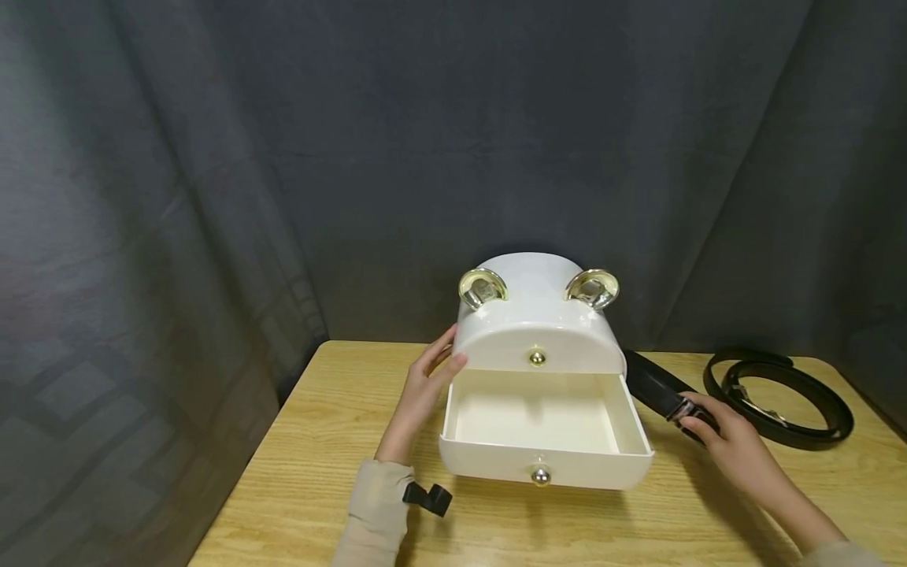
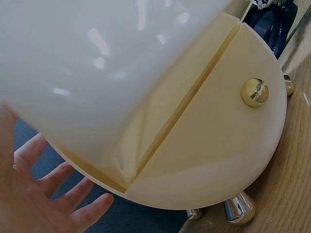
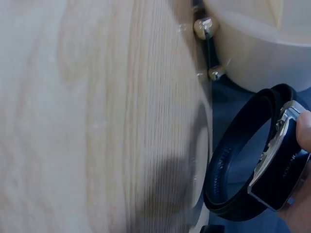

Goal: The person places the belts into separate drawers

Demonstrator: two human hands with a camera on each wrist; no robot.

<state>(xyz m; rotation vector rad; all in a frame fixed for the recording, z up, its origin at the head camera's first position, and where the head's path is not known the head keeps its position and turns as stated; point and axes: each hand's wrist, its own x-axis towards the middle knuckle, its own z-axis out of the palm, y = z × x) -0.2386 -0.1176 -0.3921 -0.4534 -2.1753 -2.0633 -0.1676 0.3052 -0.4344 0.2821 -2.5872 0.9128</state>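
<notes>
A white storage box [image 1: 534, 313] with two shiny gold ears and gold knobs stands on the table. Its lower drawer [image 1: 489, 465] is pulled out, and nothing lies inside. My left hand [image 1: 418, 394] rests against the box's left side, fingers spread and nearly straight along the wall. In the left wrist view the fingers [image 2: 73, 196] lie by the rounded edge. At the box's right, my right hand [image 1: 740, 453] grips a coiled black belt [image 1: 648, 387] at its buckle, thumb on one side. The belt's silver-edged buckle [image 3: 277, 162] shows in the right wrist view.
A second coiled black belt [image 1: 829, 409] with a metal buckle lies at the table's right, beyond my right hand. Dark grey curtains [image 1: 425, 157] hang behind and to the left of the wooden table [image 1: 312, 441]. A black wrist mount [image 1: 428, 498] sticks out from my left sleeve.
</notes>
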